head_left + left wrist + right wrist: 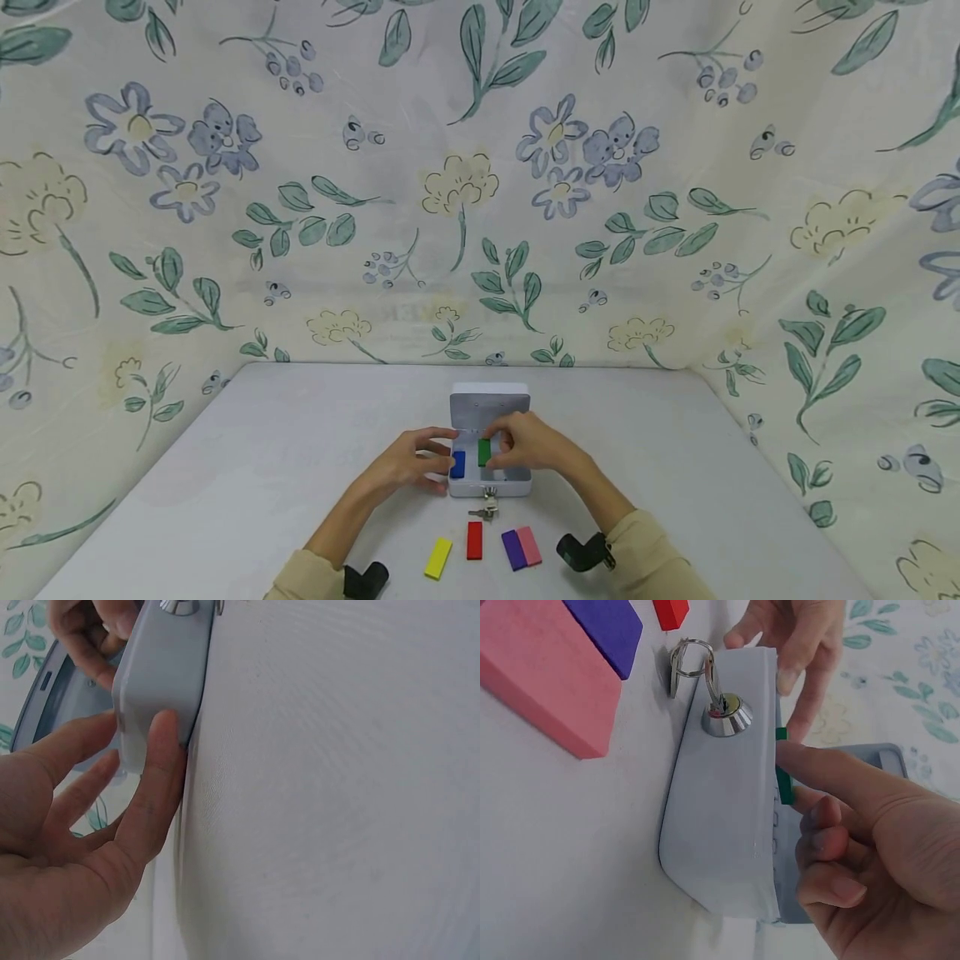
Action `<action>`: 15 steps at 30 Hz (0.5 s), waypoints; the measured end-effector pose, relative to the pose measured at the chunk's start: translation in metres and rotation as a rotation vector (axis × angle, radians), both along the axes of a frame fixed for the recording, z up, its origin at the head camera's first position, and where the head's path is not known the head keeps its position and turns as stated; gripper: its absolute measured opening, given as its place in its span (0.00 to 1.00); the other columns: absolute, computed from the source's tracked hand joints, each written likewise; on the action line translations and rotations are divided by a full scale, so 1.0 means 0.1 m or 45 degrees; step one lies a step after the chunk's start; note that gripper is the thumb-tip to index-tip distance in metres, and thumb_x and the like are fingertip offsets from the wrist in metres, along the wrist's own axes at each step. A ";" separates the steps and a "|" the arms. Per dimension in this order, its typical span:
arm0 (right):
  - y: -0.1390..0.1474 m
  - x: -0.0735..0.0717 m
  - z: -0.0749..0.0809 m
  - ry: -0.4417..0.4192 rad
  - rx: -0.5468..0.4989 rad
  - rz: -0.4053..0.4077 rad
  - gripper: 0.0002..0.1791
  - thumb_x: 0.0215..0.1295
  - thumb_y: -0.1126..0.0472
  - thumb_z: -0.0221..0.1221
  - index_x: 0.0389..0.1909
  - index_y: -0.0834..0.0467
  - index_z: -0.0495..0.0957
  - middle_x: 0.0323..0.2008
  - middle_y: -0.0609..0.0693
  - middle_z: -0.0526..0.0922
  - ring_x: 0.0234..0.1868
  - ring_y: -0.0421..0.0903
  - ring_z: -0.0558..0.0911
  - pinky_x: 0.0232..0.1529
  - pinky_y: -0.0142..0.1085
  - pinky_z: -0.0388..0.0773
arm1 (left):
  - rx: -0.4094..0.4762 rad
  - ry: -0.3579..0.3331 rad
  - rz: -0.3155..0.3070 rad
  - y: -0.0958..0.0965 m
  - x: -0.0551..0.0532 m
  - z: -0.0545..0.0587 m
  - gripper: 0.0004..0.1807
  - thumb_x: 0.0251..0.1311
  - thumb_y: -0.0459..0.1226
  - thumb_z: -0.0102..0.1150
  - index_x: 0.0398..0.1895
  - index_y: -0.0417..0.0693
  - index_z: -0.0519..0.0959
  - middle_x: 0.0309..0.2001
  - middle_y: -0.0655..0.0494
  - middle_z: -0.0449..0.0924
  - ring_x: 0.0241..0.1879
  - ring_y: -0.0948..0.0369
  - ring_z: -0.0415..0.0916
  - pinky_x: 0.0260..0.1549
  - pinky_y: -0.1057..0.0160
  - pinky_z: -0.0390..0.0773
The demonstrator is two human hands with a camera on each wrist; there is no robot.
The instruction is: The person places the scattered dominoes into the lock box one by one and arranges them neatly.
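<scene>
Clock positions are taken from the head view, centred on the grey box (510,490), its lid (491,404) open at 12 o'clock. We see the right hand (521,442) at 3 o'clock, reaching over the rim, thumb and a finger pinching the green block (483,452). That block sits upright near the middle of the box opening; we cannot tell whether its lower end touches the floor. The left hand (411,460) is at 9 o'clock, fingers spread.

Only the head view gives us the blue block (458,464), inside by the 8 o'clock wall, and the yellow block (438,558) outside at 7. The left wrist view hides the green block, yet shows the left thumb lying along the outer wall and a fingertip at the rim. The right wrist view shows the green block's edge just past the rim, and a key in the lock (727,720) with its ring hanging.

Edges: a narrow gap separates blue from green. The red block (475,540) lies at 6 o'clock; the purple block (514,550) and pink block (528,546) touch at 5. Wide tabletop (315,417) extends beyond both hands; its far edge runs well behind the lid.
</scene>
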State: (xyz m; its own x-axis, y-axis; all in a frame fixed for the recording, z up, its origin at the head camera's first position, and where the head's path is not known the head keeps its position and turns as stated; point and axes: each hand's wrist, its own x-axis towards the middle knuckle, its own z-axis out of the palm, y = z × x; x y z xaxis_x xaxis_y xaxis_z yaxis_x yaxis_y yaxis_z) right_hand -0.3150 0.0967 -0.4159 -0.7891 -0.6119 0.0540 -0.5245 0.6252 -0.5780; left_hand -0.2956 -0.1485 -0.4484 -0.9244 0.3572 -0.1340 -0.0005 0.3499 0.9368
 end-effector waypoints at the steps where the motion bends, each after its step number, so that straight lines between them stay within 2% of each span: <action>1: -0.01 0.00 0.00 0.003 0.001 0.004 0.20 0.55 0.59 0.71 0.48 0.61 0.83 0.17 0.42 0.70 0.19 0.35 0.67 0.19 0.24 0.62 | -0.003 0.002 -0.003 0.00 0.00 0.00 0.30 0.60 0.36 0.66 0.66 0.46 0.71 0.56 0.39 0.75 0.40 0.56 0.81 0.34 0.57 0.88; 7: -0.08 -0.02 -0.03 -0.006 0.020 0.003 0.21 0.54 0.59 0.72 0.49 0.62 0.83 0.16 0.42 0.69 0.19 0.35 0.67 0.19 0.24 0.62 | -0.035 0.030 -0.022 -0.01 0.00 0.01 0.30 0.60 0.37 0.66 0.66 0.45 0.71 0.55 0.39 0.76 0.31 0.59 0.82 0.31 0.60 0.87; 15: -0.17 -0.03 -0.08 -0.039 0.045 -0.015 0.21 0.53 0.59 0.72 0.49 0.61 0.83 0.14 0.40 0.68 0.17 0.34 0.65 0.18 0.23 0.61 | -0.034 0.035 -0.027 -0.01 0.00 0.02 0.30 0.61 0.37 0.65 0.66 0.45 0.70 0.55 0.38 0.76 0.31 0.59 0.82 0.32 0.60 0.87</action>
State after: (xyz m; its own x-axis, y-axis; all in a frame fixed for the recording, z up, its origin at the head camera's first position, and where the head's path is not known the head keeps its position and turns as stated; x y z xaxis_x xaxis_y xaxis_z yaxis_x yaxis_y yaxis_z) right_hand -0.3181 0.0797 -0.4234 -0.7973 -0.6035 0.0081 -0.4992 0.6519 -0.5708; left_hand -0.2953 -0.1493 -0.4467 -0.9200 0.3737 -0.1181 0.0332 0.3744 0.9267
